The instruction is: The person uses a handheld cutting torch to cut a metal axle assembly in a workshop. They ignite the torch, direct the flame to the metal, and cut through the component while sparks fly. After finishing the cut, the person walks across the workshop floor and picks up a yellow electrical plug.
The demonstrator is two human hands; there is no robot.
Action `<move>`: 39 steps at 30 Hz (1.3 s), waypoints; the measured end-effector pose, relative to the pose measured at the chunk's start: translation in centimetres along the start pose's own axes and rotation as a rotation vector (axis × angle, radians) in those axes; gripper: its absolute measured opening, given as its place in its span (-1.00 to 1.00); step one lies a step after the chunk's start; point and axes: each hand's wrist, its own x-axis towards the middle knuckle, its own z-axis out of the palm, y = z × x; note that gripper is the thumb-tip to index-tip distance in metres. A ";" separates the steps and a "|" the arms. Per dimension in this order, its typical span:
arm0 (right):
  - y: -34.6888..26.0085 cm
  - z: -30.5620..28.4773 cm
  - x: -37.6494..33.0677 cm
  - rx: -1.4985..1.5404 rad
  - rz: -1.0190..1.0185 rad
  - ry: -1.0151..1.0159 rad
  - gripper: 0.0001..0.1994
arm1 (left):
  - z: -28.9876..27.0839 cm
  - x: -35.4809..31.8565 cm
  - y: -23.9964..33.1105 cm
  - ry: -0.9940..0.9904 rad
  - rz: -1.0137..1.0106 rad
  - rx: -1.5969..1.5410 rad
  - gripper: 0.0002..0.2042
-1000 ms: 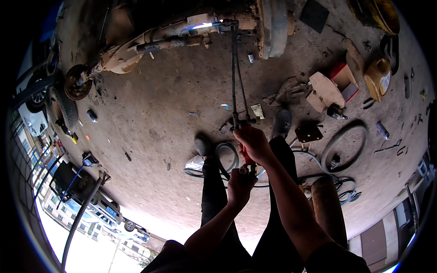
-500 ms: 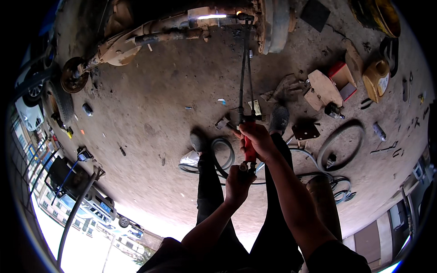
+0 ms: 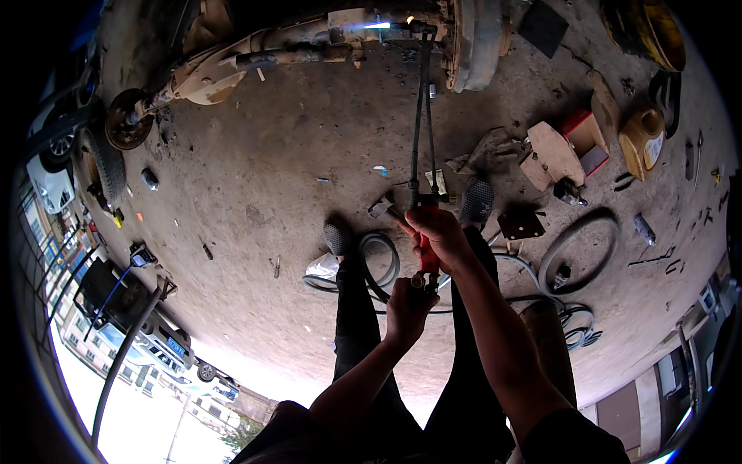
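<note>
My right hand is wrapped round the red handle of a gas torch. My left hand is closed at the rear end of that handle, its fingers on the valve knob. Long thin tubes run from the handle away from me to an angled tip at the far side. From the tip a short blue-white flame points left along a rusty vehicle axle. A small orange glow shows above the tip.
Coiled hoses lie by my feet, with a ring-shaped hose to the right. An opened cardboard box, a yellow-brown jug and a dark metal plate lie on the right. A wheel drum sits beside the torch tip.
The flame has gone from long and bright white to shorter and bluer. My hands keep their hold on the torch, and the view has shifted slightly.
</note>
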 end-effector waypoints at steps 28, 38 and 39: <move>-4.6 2.5 1.2 -0.108 -0.275 -0.025 -0.70 | -1.4 3.7 7.2 -0.007 -0.005 -0.055 -0.65; -9.3 3.6 1.5 -0.109 -0.145 -0.029 -0.66 | -0.9 4.5 13.6 -0.007 0.000 -0.087 -0.70; -9.5 3.5 1.5 -0.094 -0.124 -0.049 -0.65 | -0.7 4.5 13.6 0.008 -0.011 -0.101 -0.71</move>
